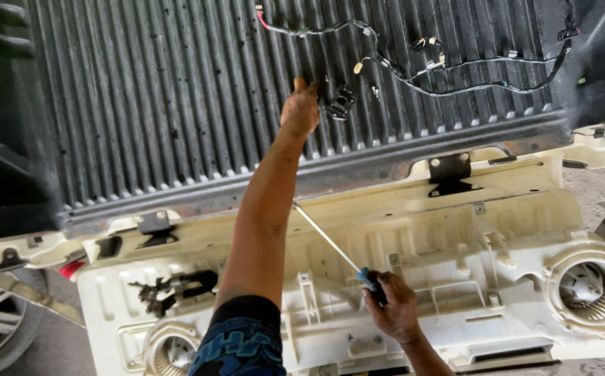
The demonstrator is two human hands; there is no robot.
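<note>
Right hand (394,311) is wrapped around the blue handle of a long screwdriver (330,241), shaft angled up-left over the white plastic housing (497,230). Left hand (300,108) is stretched way out over the ribbed black truck bed (163,104), fingers hidden so can't tell its grip, just beside a small black clip (342,102). Wires (455,76) lie further back.

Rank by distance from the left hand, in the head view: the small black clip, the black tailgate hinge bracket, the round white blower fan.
1. Small black clip, just right of the left hand.
2. Black tailgate hinge bracket, lower right.
3. Round white blower fan, far right.
</note>
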